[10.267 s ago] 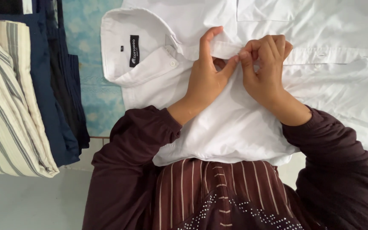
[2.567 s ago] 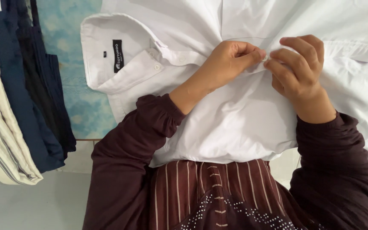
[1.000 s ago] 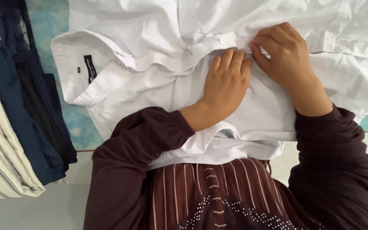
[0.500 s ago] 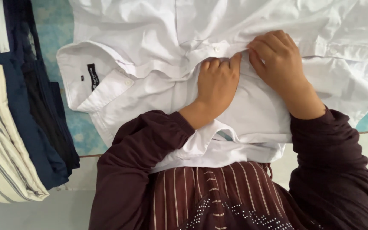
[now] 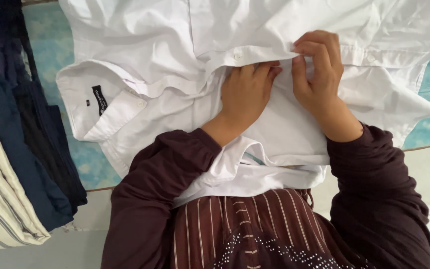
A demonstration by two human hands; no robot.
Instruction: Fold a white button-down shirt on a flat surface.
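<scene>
White shirt [image 5: 294, 124] lies spread on the bench, hem toward the body. Left hand [image 5: 245, 94] lies flat, fingertips tucked under the placket [image 5: 255, 52]; right hand [image 5: 317, 69] pinches that edge shut. Best to keep the fabric taut and edges aligned. Small black rectangular label [image 5: 99, 99] sits inside the collar, left. Folded clothes [image 5: 21, 164] lie further left.

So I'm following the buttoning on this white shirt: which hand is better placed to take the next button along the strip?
Probably the right hand: it pinches the placket of the white shirt nearest the next button. The left hand lies under the fabric, farther away.
</scene>
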